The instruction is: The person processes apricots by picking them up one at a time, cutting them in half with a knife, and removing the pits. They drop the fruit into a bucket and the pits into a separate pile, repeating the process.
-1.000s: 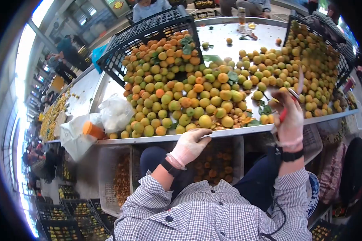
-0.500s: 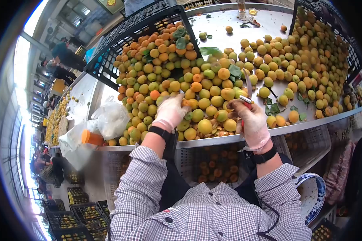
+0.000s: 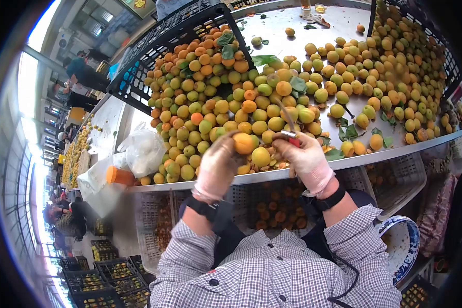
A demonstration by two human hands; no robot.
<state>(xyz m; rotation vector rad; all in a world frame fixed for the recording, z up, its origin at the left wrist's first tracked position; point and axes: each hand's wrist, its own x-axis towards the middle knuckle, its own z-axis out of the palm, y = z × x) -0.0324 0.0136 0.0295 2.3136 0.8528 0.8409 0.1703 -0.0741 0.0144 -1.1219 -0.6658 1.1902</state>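
My left hand (image 3: 215, 167), in a thin pale glove, holds an orange-yellow fruit (image 3: 243, 143) raised just above the table's front edge. My right hand (image 3: 307, 160), also gloved, grips a small knife (image 3: 288, 126) with a red handle, its blade pointing up and away beside the fruit. Both hands are close together in front of a large heap of yellow, green and orange fruit (image 3: 231, 97) on the metal table (image 3: 313, 169).
A tipped black crate (image 3: 164, 41) spills fruit at the back left, another black crate (image 3: 446, 56) stands at the right. A white plastic bag (image 3: 143, 149) and an orange-capped bottle (image 3: 119, 176) lie at the left. Baskets (image 3: 272, 205) with cut fruit sit under the table. People work at the far left.
My left hand picked a fruit from the heap and drew it back toward me. My right hand with the knife came left and down to meet it.
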